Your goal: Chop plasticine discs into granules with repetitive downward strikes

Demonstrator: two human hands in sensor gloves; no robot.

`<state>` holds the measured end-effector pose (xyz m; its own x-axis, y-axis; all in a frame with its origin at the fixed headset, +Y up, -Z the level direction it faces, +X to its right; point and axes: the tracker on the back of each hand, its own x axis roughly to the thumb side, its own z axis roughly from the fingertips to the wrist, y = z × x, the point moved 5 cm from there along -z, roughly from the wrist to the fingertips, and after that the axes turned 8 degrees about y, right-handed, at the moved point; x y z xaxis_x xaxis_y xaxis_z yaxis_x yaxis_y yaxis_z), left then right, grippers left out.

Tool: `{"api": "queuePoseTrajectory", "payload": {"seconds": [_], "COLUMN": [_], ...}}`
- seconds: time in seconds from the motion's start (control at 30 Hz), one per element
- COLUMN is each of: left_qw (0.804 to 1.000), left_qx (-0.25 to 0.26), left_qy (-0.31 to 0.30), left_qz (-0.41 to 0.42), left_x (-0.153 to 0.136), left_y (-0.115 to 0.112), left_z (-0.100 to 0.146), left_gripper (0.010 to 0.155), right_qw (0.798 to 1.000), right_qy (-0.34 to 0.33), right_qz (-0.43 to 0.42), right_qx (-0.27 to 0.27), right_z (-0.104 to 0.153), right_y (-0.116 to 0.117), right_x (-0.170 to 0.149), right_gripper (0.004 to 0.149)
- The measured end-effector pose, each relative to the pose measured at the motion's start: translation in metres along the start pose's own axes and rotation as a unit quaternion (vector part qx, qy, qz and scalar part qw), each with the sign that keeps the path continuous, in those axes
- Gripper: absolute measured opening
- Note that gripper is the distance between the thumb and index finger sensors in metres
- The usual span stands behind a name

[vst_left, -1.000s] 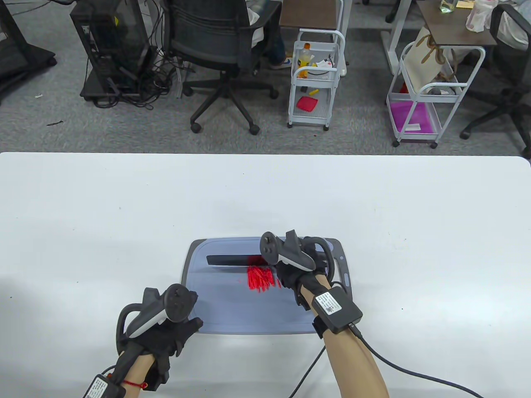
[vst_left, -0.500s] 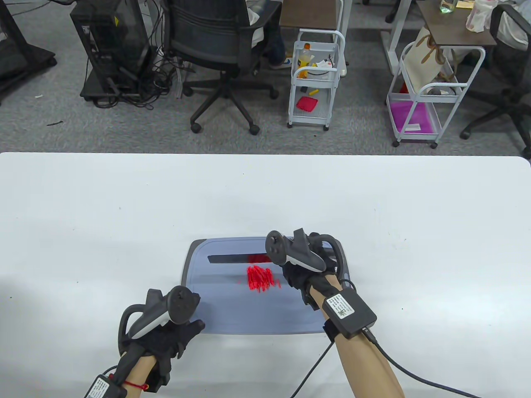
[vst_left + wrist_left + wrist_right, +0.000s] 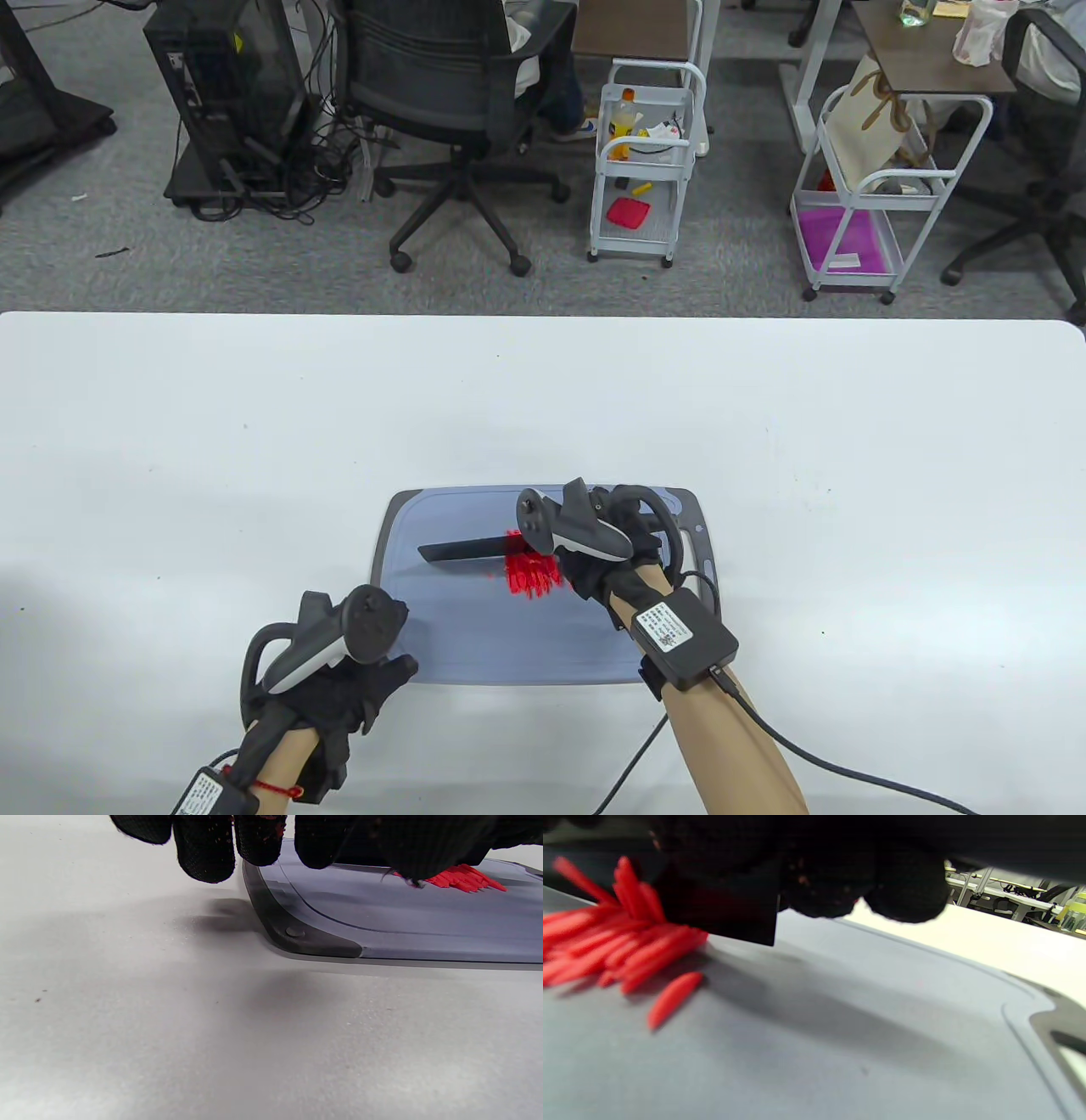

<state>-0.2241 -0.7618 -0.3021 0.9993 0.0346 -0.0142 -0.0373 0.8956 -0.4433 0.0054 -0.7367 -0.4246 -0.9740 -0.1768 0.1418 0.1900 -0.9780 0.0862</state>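
A pile of red plasticine strips (image 3: 530,574) lies on the grey cutting board (image 3: 475,645). My right hand (image 3: 611,560) grips the handle of a black knife (image 3: 462,548). The blade points left and lies low across the far part of the strips. In the right wrist view the dark blade (image 3: 721,912) sits on the red strips (image 3: 615,938). My left hand (image 3: 361,675) rests at the board's near left corner, fingers curled, holding nothing. In the left wrist view its fingertips (image 3: 203,853) hang over the board's corner (image 3: 297,938).
The board lies on a white table (image 3: 212,475). Beyond the far edge stand an office chair (image 3: 458,127), a white trolley (image 3: 645,170) and a second cart (image 3: 874,195). A cable (image 3: 814,755) runs from my right wrist off the near edge.
The knife was lifted and drawn slightly right half a second ago, and has now come down to the left onto the strips. The left hand has stayed in place.
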Motion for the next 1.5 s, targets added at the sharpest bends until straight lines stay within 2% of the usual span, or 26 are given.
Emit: {"api": "queuePoseTrajectory", "payload": {"seconds": [0.1, 0.17, 0.23, 0.3, 0.43, 0.5, 0.57, 0.73, 1.17, 1.27, 1.33, 1.4, 1.5], "left_qw": [1.0, 1.0, 1.0, 1.0, 1.0, 1.0, 1.0, 1.0, 1.0, 1.0, 1.0, 1.0, 1.0], "left_qx": [0.002, 0.004, 0.004, 0.002, -0.007, -0.007, -0.007, -0.005, -0.003, -0.006, -0.008, -0.007, -0.007], "left_qy": [-0.003, -0.003, 0.0, 0.001, -0.003, -0.005, -0.006, -0.006, -0.003, -0.006, -0.007, -0.005, -0.004], "left_qz": [0.002, 0.002, 0.006, 0.005, -0.004, -0.006, -0.007, -0.005, -0.005, -0.007, -0.007, -0.007, -0.005], "left_x": [0.001, 0.0, -0.002, -0.003, 0.001, 0.003, 0.004, 0.002, 0.003, 0.005, 0.005, 0.004, 0.004], "left_y": [0.001, 0.001, 0.001, 0.001, -0.003, -0.004, -0.004, -0.003, -0.003, -0.004, -0.004, -0.004, -0.003], "left_z": [0.001, 0.001, 0.002, 0.001, -0.001, -0.002, -0.001, -0.001, 0.0, -0.001, -0.001, -0.001, 0.0], "left_gripper": [0.076, 0.076, 0.075, 0.076, 0.076, 0.076, 0.076, 0.076, 0.076, 0.076, 0.076, 0.076, 0.076], "right_qw": [0.996, 1.0, 0.999, 0.999, 0.999, 0.998, 0.999, 1.0, 1.0, 1.0, 1.0, 0.999, 1.0], "right_qy": [-0.005, 0.004, 0.024, 0.037, 0.033, 0.025, 0.018, -0.002, -0.001, -0.003, 0.001, 0.016, 0.02], "right_qz": [-0.081, -0.016, -0.01, -0.001, 0.002, -0.053, -0.039, 0.001, 0.013, -0.009, 0.004, 0.003, -0.002], "right_qx": [-0.027, -0.015, 0.025, 0.038, -0.023, -0.019, -0.016, -0.001, 0.02, 0.009, 0.007, 0.036, 0.016], "right_z": [0.005, 0.005, 0.003, 0.003, 0.009, 0.008, 0.008, 0.008, 0.003, 0.007, 0.009, 0.008, 0.011], "right_y": [0.007, 0.007, 0.008, 0.007, -0.017, -0.027, -0.031, -0.02, 0.0, 0.007, 0.007, 0.01, 0.01], "right_x": [-0.007, -0.009, -0.019, -0.029, -0.033, -0.032, -0.025, -0.01, 0.002, -0.002, -0.004, -0.014, -0.015], "right_gripper": [0.05, 0.05, 0.05, 0.05, 0.05, 0.049, 0.049, 0.049, 0.05, 0.05, 0.049, 0.049, 0.049]}}
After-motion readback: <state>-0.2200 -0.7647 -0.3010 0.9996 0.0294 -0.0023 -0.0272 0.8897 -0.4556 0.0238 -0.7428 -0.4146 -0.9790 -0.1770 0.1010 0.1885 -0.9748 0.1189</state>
